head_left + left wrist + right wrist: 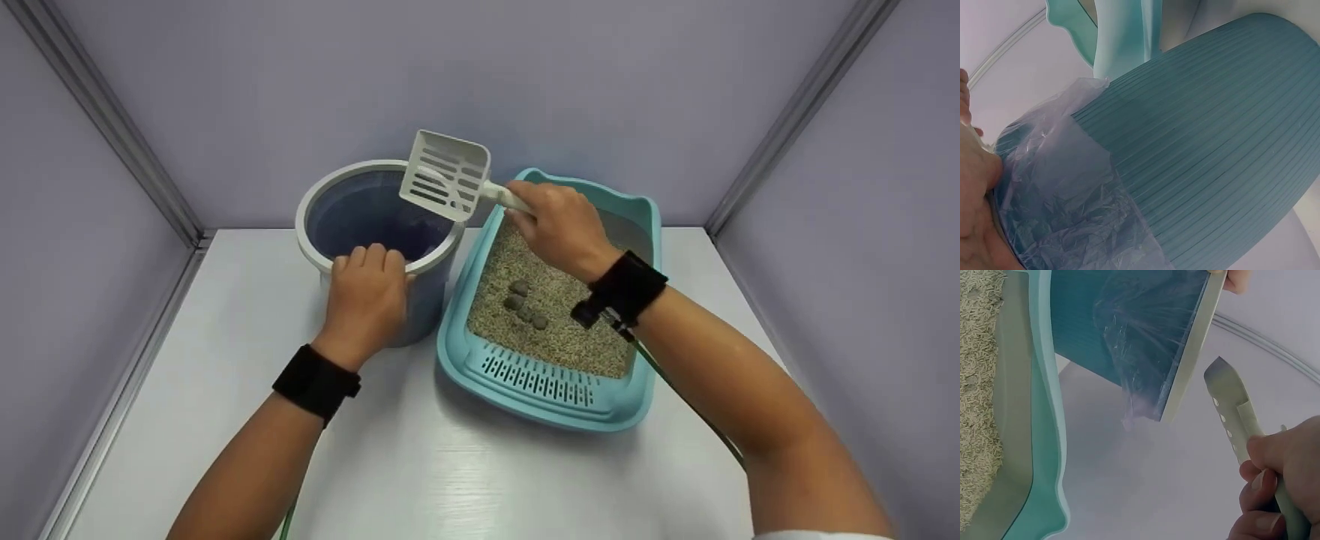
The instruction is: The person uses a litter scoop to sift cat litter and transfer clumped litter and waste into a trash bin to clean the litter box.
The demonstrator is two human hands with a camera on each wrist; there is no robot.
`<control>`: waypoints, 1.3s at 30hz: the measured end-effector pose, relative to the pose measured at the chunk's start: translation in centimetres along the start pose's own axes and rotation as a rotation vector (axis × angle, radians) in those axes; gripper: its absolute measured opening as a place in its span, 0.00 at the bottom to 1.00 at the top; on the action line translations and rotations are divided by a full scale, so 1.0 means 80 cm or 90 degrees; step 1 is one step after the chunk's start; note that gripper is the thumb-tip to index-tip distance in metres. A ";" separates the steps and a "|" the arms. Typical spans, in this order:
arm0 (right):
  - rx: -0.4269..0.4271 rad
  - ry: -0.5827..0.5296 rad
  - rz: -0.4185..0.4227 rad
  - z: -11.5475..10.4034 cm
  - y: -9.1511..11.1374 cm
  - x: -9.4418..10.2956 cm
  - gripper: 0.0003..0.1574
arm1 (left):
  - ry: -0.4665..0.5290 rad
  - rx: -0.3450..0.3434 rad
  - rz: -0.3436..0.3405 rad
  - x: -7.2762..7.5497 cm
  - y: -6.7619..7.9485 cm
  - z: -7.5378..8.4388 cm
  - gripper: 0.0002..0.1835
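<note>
Two hands: the right hand (566, 225) has its fingers wrapped round the handle of the scoop (474, 187); the left hand (367, 300) is hooked over the near side of the bin's rim (304, 225).
Scoop and bin: the scoop's head hangs above the right side of the bin (424, 315), apart from the rim in the right wrist view, with a gap below it.
Scoop's long axis: slanting, from the right hand away leftward, so the head lies to the left of the grip.
Nearer hand: the right, which has the scoop; the left is lower, on the bin.
Scoop's make: pale, hard-looking, probably plastic; a squarish head cut with long slots, sides turned up. No clump can be made out in it.
Bin's make: blue, round, ribbed outside, with a smooth pale ring on top.
Liner (1140, 343): thin, clear, crinkled film, folded down outside the bin below the ring.
Tray (465, 367): turquoise, smooth, just right of the bin, its back edge wavy, its front ledge pierced with small slots.
Litter (570, 300): tan, grainy, short pellets close up.
Clumps (516, 301): grey, roundish, a small group on the litter's left half.
</note>
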State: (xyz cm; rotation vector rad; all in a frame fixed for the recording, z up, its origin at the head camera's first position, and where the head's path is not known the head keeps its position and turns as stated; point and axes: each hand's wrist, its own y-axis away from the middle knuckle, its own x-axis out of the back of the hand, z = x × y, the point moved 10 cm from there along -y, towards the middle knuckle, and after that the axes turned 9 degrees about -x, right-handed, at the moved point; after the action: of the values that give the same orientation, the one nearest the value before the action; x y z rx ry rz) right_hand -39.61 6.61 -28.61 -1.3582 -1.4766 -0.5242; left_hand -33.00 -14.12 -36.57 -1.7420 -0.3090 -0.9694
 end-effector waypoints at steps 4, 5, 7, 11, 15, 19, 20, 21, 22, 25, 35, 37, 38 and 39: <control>-0.034 -0.039 -0.010 0.030 0.011 0.017 0.16 | 0.003 -0.001 0.001 0.001 0.001 -0.002 0.16; -0.038 -0.042 -0.008 0.036 0.015 0.022 0.16 | 0.003 -0.002 0.001 0.002 0.002 -0.003 0.16; -0.042 -0.043 -0.001 0.048 0.023 0.030 0.15 | 0.002 -0.003 0.005 0.003 0.003 -0.004 0.16; -0.042 -0.034 0.021 0.071 0.039 0.045 0.14 | -0.003 -0.007 0.020 0.005 0.005 -0.005 0.16; -0.065 -0.022 0.023 0.096 0.055 0.055 0.15 | -0.005 -0.005 0.019 0.006 0.005 -0.006 0.16; -0.084 -0.003 0.010 0.115 0.069 0.057 0.16 | -0.002 0.004 -0.005 0.004 0.007 -0.008 0.16; -0.086 0.003 0.007 0.119 0.072 0.057 0.16 | -0.002 0.006 -0.010 0.004 0.007 -0.009 0.16; -0.085 0.010 0.007 0.123 0.074 0.057 0.16 | -0.002 0.007 -0.014 0.004 0.007 -0.009 0.16; -0.083 0.018 0.008 0.126 0.077 0.057 0.16 | -0.003 0.008 -0.017 0.004 0.007 -0.009 0.16; -0.078 0.045 -0.003 0.135 0.084 0.055 0.15 | -0.002 0.009 -0.023 0.005 0.008 -0.009 0.16; -0.134 0.173 -0.217 0.173 0.103 0.009 0.16 | -0.005 0.000 -0.009 0.009 0.011 -0.007 0.16; -0.138 0.195 -0.258 0.178 0.107 -0.003 0.14 | -0.006 -0.002 -0.002 0.010 0.011 -0.007 0.16; -0.139 0.207 -0.273 0.179 0.109 -0.008 0.15 | -0.007 -0.003 -0.001 0.009 0.012 -0.007 0.16; -0.140 0.215 -0.285 0.180 0.111 -0.012 0.15 | -0.007 -0.003 0.000 0.010 0.012 -0.007 0.16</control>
State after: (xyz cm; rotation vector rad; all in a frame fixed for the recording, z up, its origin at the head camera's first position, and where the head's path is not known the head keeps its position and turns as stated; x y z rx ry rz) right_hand -37.10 20.69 -37.76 -1.0311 -1.4676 -1.1716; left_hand -32.17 -15.17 -36.57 -1.7525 -0.3134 -0.9618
